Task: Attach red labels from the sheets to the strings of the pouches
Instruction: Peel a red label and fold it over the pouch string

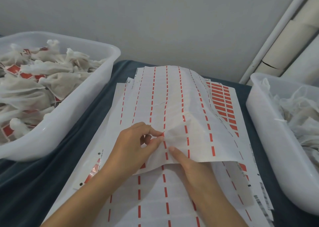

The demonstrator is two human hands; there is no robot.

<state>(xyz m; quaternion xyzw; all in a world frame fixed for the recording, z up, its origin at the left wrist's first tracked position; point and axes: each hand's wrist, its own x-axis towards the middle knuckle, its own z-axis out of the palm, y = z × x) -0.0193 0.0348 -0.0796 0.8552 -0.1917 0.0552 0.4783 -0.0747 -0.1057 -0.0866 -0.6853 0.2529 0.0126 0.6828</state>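
Observation:
A stack of white label sheets lies on the dark blue cloth; the top sheet point(169, 102) bulges upward and shows only dashed red strips where labels were peeled off. My left hand point(138, 144) pinches a small red piece point(162, 134) at the sheet's crease between thumb and fingertips. My right hand point(188, 164) presses its forefinger flat on the same sheet just right of that spot. A sheet with full red labels point(224, 102) peeks out underneath at the right. Labelled pouches point(39, 81) fill the left tub.
The left white plastic tub point(96, 92) stands at the table's left. A second white tub point(264, 128) at the right holds unlabelled mesh pouches with loose strings point(296, 109). A grey wall is behind, with white pipes at the upper right.

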